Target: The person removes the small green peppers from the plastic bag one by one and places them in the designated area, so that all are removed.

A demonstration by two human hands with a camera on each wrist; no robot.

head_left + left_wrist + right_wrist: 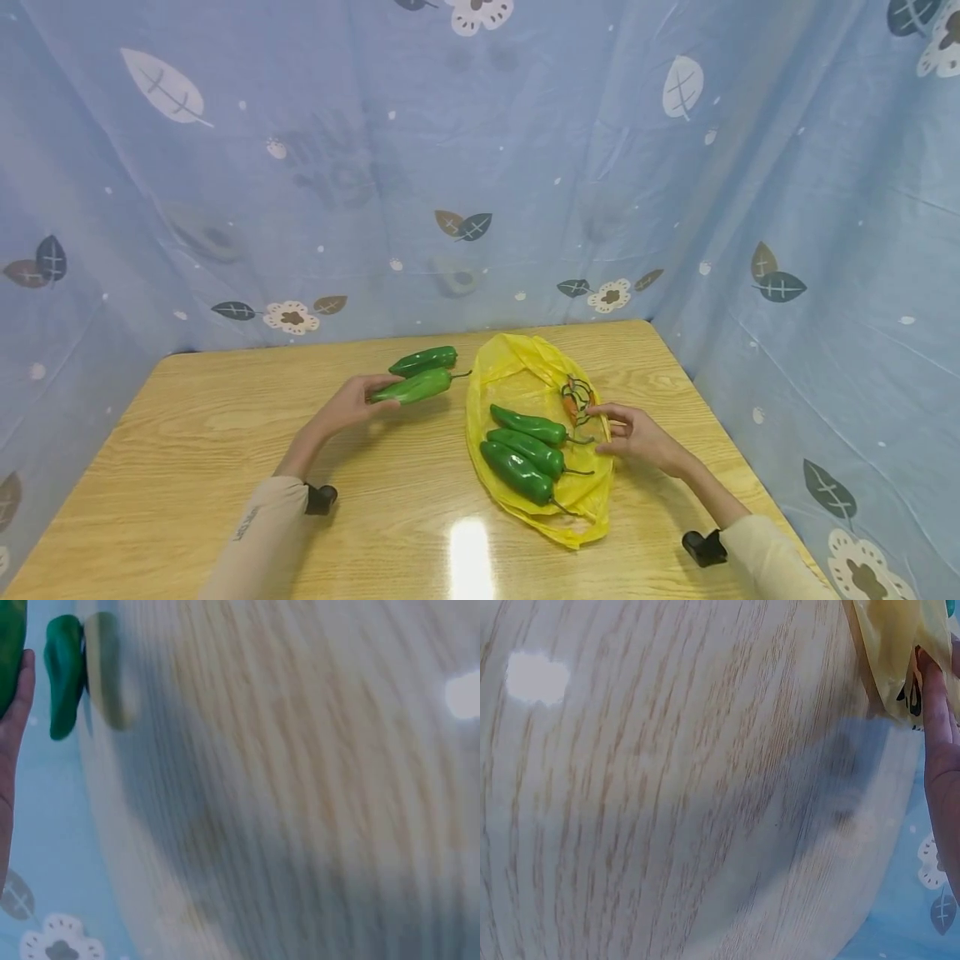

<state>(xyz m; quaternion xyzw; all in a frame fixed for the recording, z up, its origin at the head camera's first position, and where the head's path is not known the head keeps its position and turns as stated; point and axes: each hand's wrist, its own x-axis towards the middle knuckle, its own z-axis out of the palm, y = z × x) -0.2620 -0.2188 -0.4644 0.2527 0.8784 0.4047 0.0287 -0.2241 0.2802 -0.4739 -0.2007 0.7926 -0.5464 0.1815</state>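
Observation:
My left hand (351, 407) holds a light green pepper (420, 386) by its blunt end, the stem pointing right toward the bag. Just behind it a darker green pepper (424, 361) lies on the table. A yellow plastic bag (489, 367) is spread open on the right. Three green peppers (519, 473) lie in it, stems to the right. With its fingertips my right hand (637, 435) grips the bag's right edge, beside an orange and black patch (576, 400). The left wrist view shows the held pepper (10, 656) only partly.
The wooden table (187, 467) ends at a blue patterned curtain (360, 208) at the back and sides. A bright glare spot (471, 558) shines near the table's front. A black wrist mount (705, 548) sits on the right sleeve.

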